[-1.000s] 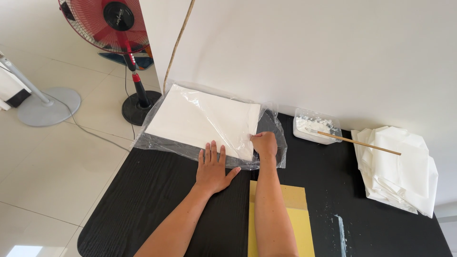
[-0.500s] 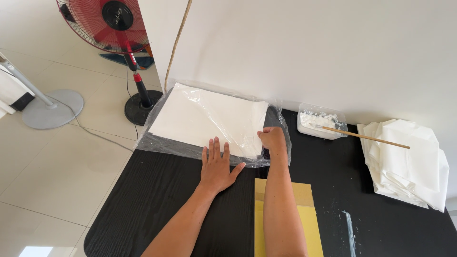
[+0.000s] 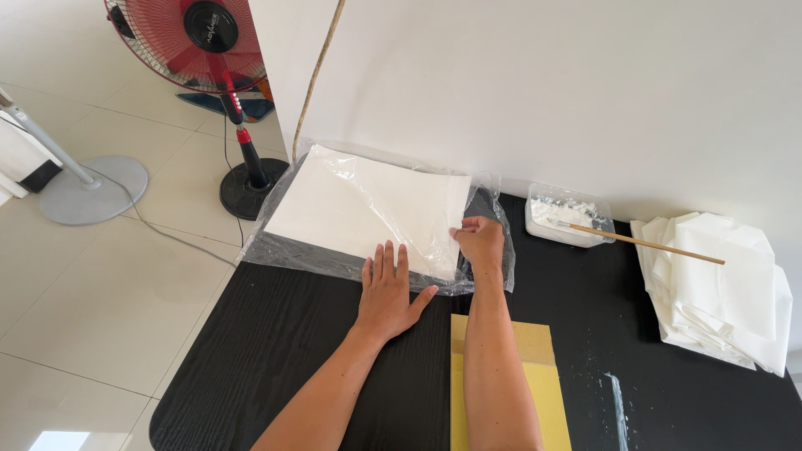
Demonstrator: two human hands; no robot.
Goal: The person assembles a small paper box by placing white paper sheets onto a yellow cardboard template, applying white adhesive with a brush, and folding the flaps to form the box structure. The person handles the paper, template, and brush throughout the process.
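Left hand [image 3: 390, 292] flat, open on plastic bag [image 3: 351, 259], right hand [image 3: 480, 242] pinching white paper sheets [image 3: 368, 205]

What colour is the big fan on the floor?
The fan has a red grille with a black round centre, on a red and black pole. The head view shows it.

We see two bare forearms coming up from the lower middle of the frame, with no sleeve, watch, ring or glove on either. Our left hand [image 3: 389, 291] shows its back with short, unpainted nails. Our right hand [image 3: 479, 240], just right of centre, is equally unadorned, its wrist bare too.
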